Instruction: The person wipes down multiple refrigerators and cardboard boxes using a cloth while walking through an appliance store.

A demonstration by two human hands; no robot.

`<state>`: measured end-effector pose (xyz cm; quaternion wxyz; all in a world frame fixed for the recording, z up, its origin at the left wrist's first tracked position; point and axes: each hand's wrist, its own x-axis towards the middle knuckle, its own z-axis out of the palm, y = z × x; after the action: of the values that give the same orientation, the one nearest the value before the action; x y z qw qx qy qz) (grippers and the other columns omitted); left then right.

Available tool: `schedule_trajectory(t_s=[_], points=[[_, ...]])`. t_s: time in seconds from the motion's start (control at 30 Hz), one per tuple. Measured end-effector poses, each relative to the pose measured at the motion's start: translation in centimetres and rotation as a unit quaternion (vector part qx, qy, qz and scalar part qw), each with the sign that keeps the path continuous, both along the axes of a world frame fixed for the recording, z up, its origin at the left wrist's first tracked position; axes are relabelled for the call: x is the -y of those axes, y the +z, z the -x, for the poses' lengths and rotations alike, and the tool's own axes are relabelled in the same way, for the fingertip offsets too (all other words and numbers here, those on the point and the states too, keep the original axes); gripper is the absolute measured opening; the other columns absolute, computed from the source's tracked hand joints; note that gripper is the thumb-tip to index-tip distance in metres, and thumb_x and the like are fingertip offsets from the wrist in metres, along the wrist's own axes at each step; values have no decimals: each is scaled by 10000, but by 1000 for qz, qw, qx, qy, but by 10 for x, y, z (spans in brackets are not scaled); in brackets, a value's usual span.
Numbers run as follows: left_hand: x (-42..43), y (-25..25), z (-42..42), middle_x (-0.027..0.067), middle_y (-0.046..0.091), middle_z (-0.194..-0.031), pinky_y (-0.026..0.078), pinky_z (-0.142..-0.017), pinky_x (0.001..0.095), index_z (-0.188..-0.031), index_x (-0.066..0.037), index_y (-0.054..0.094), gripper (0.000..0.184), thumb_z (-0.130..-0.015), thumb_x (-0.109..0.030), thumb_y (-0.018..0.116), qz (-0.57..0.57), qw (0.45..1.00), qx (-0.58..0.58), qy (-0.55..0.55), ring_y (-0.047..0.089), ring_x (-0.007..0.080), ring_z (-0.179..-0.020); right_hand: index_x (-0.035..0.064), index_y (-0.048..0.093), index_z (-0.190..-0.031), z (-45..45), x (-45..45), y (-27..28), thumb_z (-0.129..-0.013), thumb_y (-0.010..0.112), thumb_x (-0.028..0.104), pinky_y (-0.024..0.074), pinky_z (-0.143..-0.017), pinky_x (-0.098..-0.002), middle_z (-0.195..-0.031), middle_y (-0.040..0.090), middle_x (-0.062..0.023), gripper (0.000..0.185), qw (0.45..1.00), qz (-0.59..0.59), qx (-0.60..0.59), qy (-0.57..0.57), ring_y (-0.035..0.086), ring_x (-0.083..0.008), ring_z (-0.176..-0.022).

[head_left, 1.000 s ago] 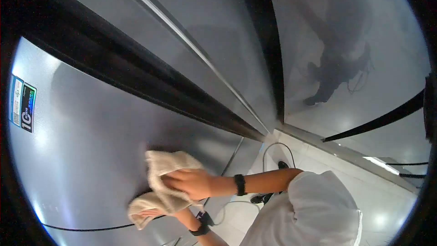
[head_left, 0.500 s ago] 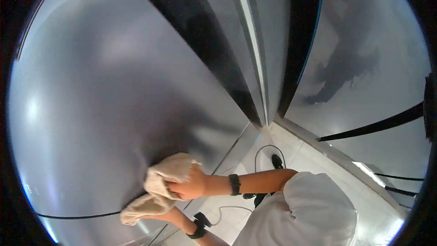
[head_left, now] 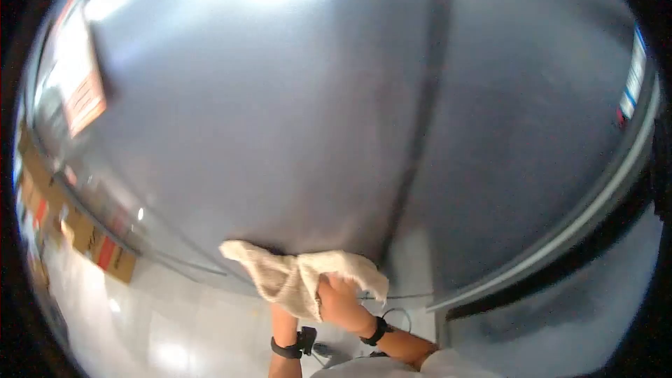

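A beige cloth (head_left: 280,276) is bunched against the lower part of a large grey glossy panel (head_left: 266,154). My right hand (head_left: 341,299), with a black wristband, grips the right half of the cloth, its fingers partly covered by the folds. My left hand (head_left: 283,311) is under the left half of the cloth; only its wrist side shows, and its fingers are hidden. The two hands are close together at the panel's lower edge. A dark vertical seam (head_left: 418,133) runs down the panel to the right of the cloth.
An orange and white sticker (head_left: 85,91) is on the panel at the left. Cardboard boxes (head_left: 91,238) stand on the pale tiled floor (head_left: 182,329) at the lower left. A light metal edge strip (head_left: 581,220) curves along the right. My shoe (head_left: 322,348) shows below.
The view has swung to the left onto another stretch of panel, bringing the sticker and boxes in. Both hands and the cloth now appear further right and lower. The left fingers have become hidden.
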<state>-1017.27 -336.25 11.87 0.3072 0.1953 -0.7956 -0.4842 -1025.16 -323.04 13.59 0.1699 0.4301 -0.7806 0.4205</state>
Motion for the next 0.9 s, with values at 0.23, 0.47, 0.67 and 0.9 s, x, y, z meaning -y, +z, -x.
schedule_trajectory(t_s=[0.23, 0.47, 0.67, 0.9], points=[[-9, -30, -3, 164, 517, -1417, 396, -1075, 407, -1382, -17, 522, 479, -967, -229, 635, -43, 998, -39, 1, 493, 304, -1289, 22, 412, -1424, -8, 19, -39, -970, 556, 384, 371, -1102, -451, -1398, 486, -178, 598, 951, 54, 246, 178, 480, -336, -1279], [-7, -39, -6, 173, 498, -1428, 382, -1082, 420, -1385, -16, 516, 486, -968, -236, 631, -59, 995, -71, 44, 477, 317, -1299, -22, 519, -1306, -12, 18, -45, -861, 737, 157, 455, -998, -432, -1228, 631, -168, 527, 803, 217, 482, 275, 601, -337, -1146], [146, -51, -38, 181, 482, -1437, 369, -1087, 431, -1387, -15, 511, 491, -968, -242, 628, -94, 991, -77, 56, 464, 328, -1307, 120, 337, -1515, -23, 181, -94, -899, 382, 792, 369, -1138, -463, -1502, 427, -107, 912, 850, 14, 438, 292, 420, -312, -1369], [304, -50, -59, 190, 464, -1449, 355, -1094, 444, -1390, -15, 505, 498, -968, -249, 624, -89, 987, -95, 94, 448, 341, -1317, 163, 315, -1543, -56, 355, -115, -927, 376, 756, 306, -1175, -442, -1556, 378, -94, 857, 859, -16, 391, 331, 374, -292, -1413]])
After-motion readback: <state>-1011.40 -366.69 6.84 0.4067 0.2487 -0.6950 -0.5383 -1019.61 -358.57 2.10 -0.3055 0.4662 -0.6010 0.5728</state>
